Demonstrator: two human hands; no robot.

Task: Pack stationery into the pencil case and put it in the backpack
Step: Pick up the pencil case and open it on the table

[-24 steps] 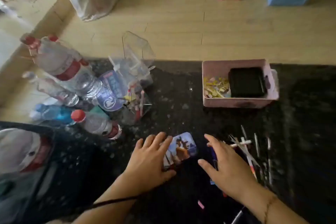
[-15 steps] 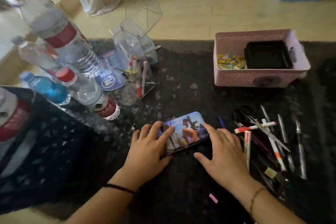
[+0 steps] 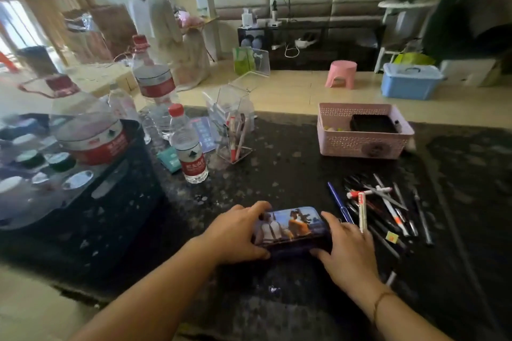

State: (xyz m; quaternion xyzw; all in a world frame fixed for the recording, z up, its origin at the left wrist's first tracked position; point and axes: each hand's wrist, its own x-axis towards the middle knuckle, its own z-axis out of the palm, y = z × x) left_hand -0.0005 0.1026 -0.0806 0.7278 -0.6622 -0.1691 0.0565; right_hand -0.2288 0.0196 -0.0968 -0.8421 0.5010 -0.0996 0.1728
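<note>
Now clamped at both ends, left hand (image 3: 235, 232) and right hand (image 3: 345, 246) curling fingers round the shut case (image 3: 291, 227) on the tabletop (image 3: 277, 174) where before merely touching, ready to open, pens (image 3: 382, 207) waiting alongside.

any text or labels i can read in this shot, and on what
None can be read.
small water bottle: red label with white characters, blurred.
large water bottle: red band with print, blurred.
tall water bottle: label print, blurred.
pencil case: a picture of figures, no legible words.
red and white pens: markings too small.
</note>
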